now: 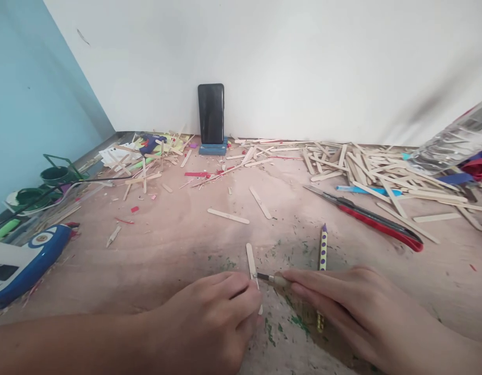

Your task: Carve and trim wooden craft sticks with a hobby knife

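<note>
A wooden craft stick lies nearly upright in the view on the table, its middle partly covered. My left hand is closed, with its fingers gripping the stick's lower part. Between the fingers of my right hand is a thin carving tool with a metal tip and a pale handle. Its tip touches the stick near the middle. Partly under my right hand lies a pencil with purple dots. Two more loose sticks, one lying crosswise and one slanted, rest farther back.
A red-and-black utility knife with its blade out lies at right, before a heap of craft sticks. A phone stands against the wall. Scraps and a blue-and-white device are at left. A plastic bottle is at far right.
</note>
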Available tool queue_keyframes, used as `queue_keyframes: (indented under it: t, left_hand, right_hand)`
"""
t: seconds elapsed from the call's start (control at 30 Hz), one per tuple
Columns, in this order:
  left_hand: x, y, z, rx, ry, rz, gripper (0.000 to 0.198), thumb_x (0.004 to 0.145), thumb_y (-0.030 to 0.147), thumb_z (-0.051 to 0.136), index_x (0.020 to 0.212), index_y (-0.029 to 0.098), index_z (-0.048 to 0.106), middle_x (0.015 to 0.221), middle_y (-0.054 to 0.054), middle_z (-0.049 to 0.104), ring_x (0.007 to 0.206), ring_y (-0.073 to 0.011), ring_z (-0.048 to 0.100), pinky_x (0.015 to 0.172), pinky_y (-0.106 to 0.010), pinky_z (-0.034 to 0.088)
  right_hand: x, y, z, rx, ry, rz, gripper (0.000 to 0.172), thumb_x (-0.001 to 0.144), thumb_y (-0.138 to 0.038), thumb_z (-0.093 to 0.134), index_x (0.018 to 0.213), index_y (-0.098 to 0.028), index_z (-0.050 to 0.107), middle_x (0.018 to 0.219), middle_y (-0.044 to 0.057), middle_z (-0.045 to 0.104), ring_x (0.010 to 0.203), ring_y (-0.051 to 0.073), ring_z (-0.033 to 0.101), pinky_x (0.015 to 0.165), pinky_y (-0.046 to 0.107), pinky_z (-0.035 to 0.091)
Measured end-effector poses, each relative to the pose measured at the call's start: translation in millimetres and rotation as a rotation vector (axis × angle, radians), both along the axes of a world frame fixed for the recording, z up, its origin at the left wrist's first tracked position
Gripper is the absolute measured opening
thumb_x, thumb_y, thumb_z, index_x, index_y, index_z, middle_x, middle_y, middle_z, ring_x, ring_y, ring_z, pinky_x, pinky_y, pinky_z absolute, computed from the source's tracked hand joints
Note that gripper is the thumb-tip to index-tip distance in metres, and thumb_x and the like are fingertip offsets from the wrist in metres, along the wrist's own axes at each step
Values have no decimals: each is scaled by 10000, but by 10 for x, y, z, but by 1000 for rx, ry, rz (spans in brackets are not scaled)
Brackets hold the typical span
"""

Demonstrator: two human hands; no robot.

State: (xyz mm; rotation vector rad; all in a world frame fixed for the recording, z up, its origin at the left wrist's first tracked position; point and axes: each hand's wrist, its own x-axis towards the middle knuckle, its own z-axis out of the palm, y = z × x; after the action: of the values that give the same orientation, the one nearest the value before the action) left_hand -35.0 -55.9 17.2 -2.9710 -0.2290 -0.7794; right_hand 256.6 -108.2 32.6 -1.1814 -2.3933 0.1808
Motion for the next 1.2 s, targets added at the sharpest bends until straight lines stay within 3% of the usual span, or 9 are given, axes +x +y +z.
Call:
queue_keyframes:
  t: [0.1,0.23,0.4,0.57,0.7,0.87,0.97,1.1,1.2]
  left_hand:
    - [-6,-35,-26,99,40,21,306,1248,288,660,1186,80,877,1173,-104,874,1100,-223,809,1072,-327,650]
    - [-33,-96,6,203,135,24,351,1229,405,715,1250,96,882,1249,-104,889,1118,-236,820,1072,-350,657]
    - [-68,-87,121,186,183,16,327,1225,374,701,1254,106,887,1387,-130,878,1268,-259,822,1193,-346,629]
    - [-113,12,229,80,193,-36,256,1176,148,657,1106,163,903,1315,-123,893,1231,-233,847,1193,-320,633]
    - [-127,3,212,104,171,-42,222,1179,222,710,1137,146,915,1350,-148,891,1247,-254,853,1214,-340,632]
    - [-114,-74,125,119,141,-1,292,1216,307,698,1182,118,918,1396,-157,881,1322,-265,843,1257,-339,609]
    - [-110,-90,108,122,123,8,338,1247,280,627,1207,118,921,1380,-131,889,1312,-246,851,1261,-316,592]
    - [-95,-90,116,122,108,25,371,1261,283,596,1243,95,916,1374,-124,891,1304,-229,853,1259,-294,581]
    - [-76,-86,119,117,97,31,370,1254,280,603,1233,96,924,1363,-115,897,1307,-225,852,1261,-282,578]
  right_hand:
    - [-1,-13,-14,-38,12,2,437,1316,-347,395,1119,-245,772,778,-41,851,504,123,724,507,308,481]
    - [33,-2,-21,-72,32,24,372,1308,-315,431,1124,-261,750,841,-54,873,588,116,791,541,285,510]
    - [64,23,-1,-96,37,6,322,1297,-317,475,1294,-274,795,1006,-41,921,726,140,852,648,276,605]
    - [83,31,12,-99,21,-25,310,1280,-306,504,1269,-299,814,1069,-35,917,870,166,884,730,296,661]
    - [102,33,5,-80,-19,-14,253,1266,-302,545,1343,-301,786,1101,-22,895,907,170,875,740,305,664]
    - [73,22,-10,-52,-46,18,298,1271,-261,529,1515,-281,700,967,-43,803,782,128,807,654,269,598]
    - [41,23,-29,-11,-48,59,300,1294,-257,466,1506,-248,677,889,-61,774,720,113,793,591,267,545]
    - [28,17,-54,74,-80,79,299,1298,-241,434,1465,-182,675,941,-16,830,708,121,811,566,296,528]
    - [31,4,-62,149,-122,79,284,1284,-227,460,1426,-153,694,859,-16,784,605,127,742,509,328,482]
